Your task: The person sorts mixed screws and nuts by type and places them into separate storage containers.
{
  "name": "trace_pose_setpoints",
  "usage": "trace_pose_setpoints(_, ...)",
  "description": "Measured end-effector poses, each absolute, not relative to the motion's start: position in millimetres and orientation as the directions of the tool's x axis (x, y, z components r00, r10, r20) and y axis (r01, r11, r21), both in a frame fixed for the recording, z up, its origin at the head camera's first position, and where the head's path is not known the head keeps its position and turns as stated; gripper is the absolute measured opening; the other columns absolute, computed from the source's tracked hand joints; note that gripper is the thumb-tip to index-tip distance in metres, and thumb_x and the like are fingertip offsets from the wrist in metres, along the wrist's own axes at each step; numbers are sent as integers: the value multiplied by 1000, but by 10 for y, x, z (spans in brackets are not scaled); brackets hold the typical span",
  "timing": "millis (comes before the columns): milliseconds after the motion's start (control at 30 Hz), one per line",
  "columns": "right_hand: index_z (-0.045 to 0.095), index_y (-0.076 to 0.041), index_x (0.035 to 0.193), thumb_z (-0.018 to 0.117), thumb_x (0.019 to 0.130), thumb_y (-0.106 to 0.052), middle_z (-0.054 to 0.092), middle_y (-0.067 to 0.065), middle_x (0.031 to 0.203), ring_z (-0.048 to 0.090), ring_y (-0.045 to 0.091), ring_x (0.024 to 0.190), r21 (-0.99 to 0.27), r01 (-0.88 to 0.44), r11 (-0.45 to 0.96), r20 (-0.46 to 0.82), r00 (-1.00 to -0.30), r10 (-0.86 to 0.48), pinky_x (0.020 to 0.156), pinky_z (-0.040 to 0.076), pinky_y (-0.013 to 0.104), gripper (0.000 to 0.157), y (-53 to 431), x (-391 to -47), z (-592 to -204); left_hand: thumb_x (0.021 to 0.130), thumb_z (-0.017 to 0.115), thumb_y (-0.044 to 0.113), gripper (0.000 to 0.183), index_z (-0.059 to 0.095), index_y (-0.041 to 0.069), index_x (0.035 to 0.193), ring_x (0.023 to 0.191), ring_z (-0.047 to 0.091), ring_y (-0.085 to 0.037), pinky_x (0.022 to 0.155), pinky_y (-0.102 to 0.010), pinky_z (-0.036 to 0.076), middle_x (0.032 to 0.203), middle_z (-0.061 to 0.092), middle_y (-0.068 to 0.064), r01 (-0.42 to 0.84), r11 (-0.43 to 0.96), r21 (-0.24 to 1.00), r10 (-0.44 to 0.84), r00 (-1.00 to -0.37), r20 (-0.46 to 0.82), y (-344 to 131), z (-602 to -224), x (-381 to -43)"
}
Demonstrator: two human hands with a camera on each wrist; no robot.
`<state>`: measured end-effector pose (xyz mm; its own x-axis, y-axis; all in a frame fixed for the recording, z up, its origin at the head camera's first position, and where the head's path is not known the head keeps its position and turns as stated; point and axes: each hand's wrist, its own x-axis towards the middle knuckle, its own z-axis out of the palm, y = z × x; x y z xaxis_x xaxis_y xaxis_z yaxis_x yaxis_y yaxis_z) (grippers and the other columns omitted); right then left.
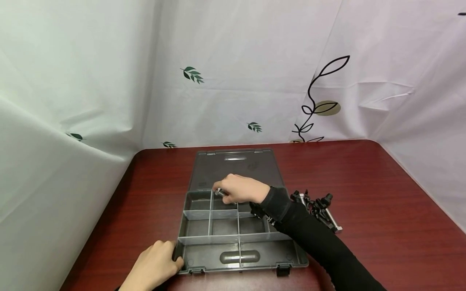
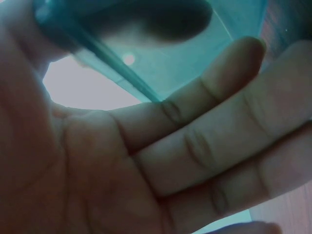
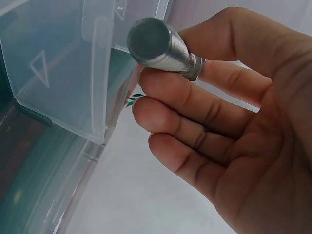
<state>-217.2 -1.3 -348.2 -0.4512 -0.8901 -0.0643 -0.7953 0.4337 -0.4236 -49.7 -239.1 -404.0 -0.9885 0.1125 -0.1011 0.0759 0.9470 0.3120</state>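
Note:
A grey plastic compartment box (image 1: 204, 254) lies on the table with its lid folded back. At its front left corner, my left hand (image 1: 154, 262) grips the side wall. The left wrist view shows the thumb over the box wall (image 2: 122, 73), with the fingers along the other side. My right hand (image 1: 244, 188) is over the back row of compartments and pinches a silver metal bolt (image 1: 220, 192) between thumb and fingers. Up close in the right wrist view, the bolt (image 3: 156, 44) has a smooth round end, beside translucent dividers (image 3: 100, 78).
To the right of the box lies a pile of silver bolts and black parts (image 1: 320, 208), partly behind my right sleeve (image 1: 309, 226). The box lid (image 1: 233, 165) lies flat toward the back. White patterned cloth (image 1: 236, 81) hangs around the red-brown table (image 1: 382, 202).

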Motion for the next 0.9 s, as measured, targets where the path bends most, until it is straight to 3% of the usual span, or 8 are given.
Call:
trace_pose_setpoints(200, 55, -5, 124, 52, 86, -5, 38, -4, 57, 28, 8, 52, -421, -800, 427, -49, -450, -892, 56, 25, 22, 38, -11, -2168, -3478, 67, 64, 24, 22, 45, 14, 61, 54, 38, -18, 50, -39, 36, 59, 45, 0, 69, 947, 313, 109, -988, -112, -2389, -4037, -499)
trace_pose_setpoints(267, 53, -5, 127, 52, 87, -7, 51, -1, 69, 32, 9, 55, -423, -799, 429, -38, -457, -889, 58, 27, 23, 40, 4, -2163, -3471, 67, 64, 24, 22, 45, 14, 61, 54, 37, -18, 50, -40, 36, 59, 45, 0, 68, 947, 313, 108, -988, -111, -2389, -4036, -498)
trace_pose_setpoints(367, 50, -9, 132, 54, 88, -11, 62, 7, 105, 55, 15, 84, -408, -788, 461, -43, -488, -872, 73, 38, 24, 44, 30, -2161, -3445, 67, 63, 23, 22, 45, 14, 60, 54, 37, -18, 50, -39, 35, 58, 45, 0, 64, 948, 313, 104, -988, -113, -2389, -4032, -496)
trace_pose_setpoints(433, 48, -12, 135, 57, 88, -15, 54, 9, 129, 51, 23, 113, -391, -779, 491, -58, -512, -857, 87, 39, 30, 48, 44, -2156, -3414, 67, 64, 24, 22, 45, 13, 61, 54, 38, -18, 50, -40, 36, 58, 45, 0, 61, 948, 311, 103, -988, -119, -2388, -4026, -496)
trace_pose_setpoints(500, 47, -16, 135, 60, 86, -17, 51, 8, 133, 38, 29, 130, -367, -772, 519, -79, -530, -844, 95, 38, 35, 51, 51, -2156, -3392, 67, 64, 24, 22, 46, 13, 61, 54, 38, -18, 50, -40, 36, 58, 45, 0, 58, 949, 311, 103, -986, -128, -2386, -4022, -499)
trace_pose_setpoints(900, 47, -15, 136, 62, 85, -17, 50, 10, 134, 43, 27, 126, -339, -768, 543, -93, -547, -832, 90, 40, 33, 53, 135, -2167, -3406, 67, 64, 24, 21, 47, 14, 62, 55, 39, -18, 51, -40, 37, 61, 48, 0, 57, 948, 312, 104, -985, -135, -2383, -4030, -499)
